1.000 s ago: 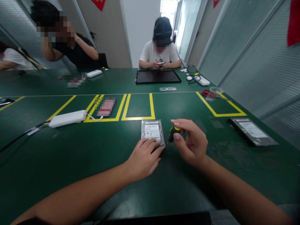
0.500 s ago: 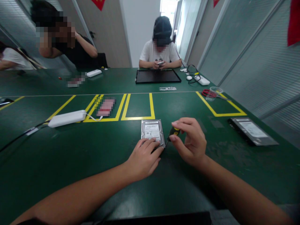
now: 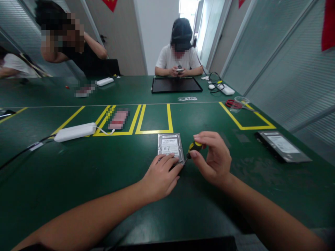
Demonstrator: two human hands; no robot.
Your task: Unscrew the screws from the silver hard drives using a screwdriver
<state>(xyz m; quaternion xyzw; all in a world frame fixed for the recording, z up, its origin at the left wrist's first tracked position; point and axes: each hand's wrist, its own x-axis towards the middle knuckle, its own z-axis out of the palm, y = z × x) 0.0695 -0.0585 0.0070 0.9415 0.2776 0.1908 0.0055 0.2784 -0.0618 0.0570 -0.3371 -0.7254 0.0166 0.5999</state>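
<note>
A silver hard drive [image 3: 169, 143] with a white label lies on the green table. Across its near end rests my left hand [image 3: 163, 174], its fingers bent over the edge and holding the drive down; this covers the drive's near part. My right hand [image 3: 213, 157] pinches a small black and yellow screwdriver [image 3: 194, 149] between thumb and fingertips. The screwdriver tilts, its thin shaft pointing down and left to the drive's near right corner. Whether the tip sits in a screw is too small to tell.
A larger drive-like unit [image 3: 284, 146] lies at the right. To the left are a white power strip [image 3: 75, 131] with a cable and a pink phone-like item [image 3: 119, 119]. A black panel [image 3: 177, 85] lies before a seated person [image 3: 180, 55]. Yellow tape [image 3: 154, 132] marks the table [image 3: 117, 164].
The screwdriver's handle has turned in my right fingers, and more of its yellow shows. My right hand has shifted very slightly; my left hand and the drive stay put.
</note>
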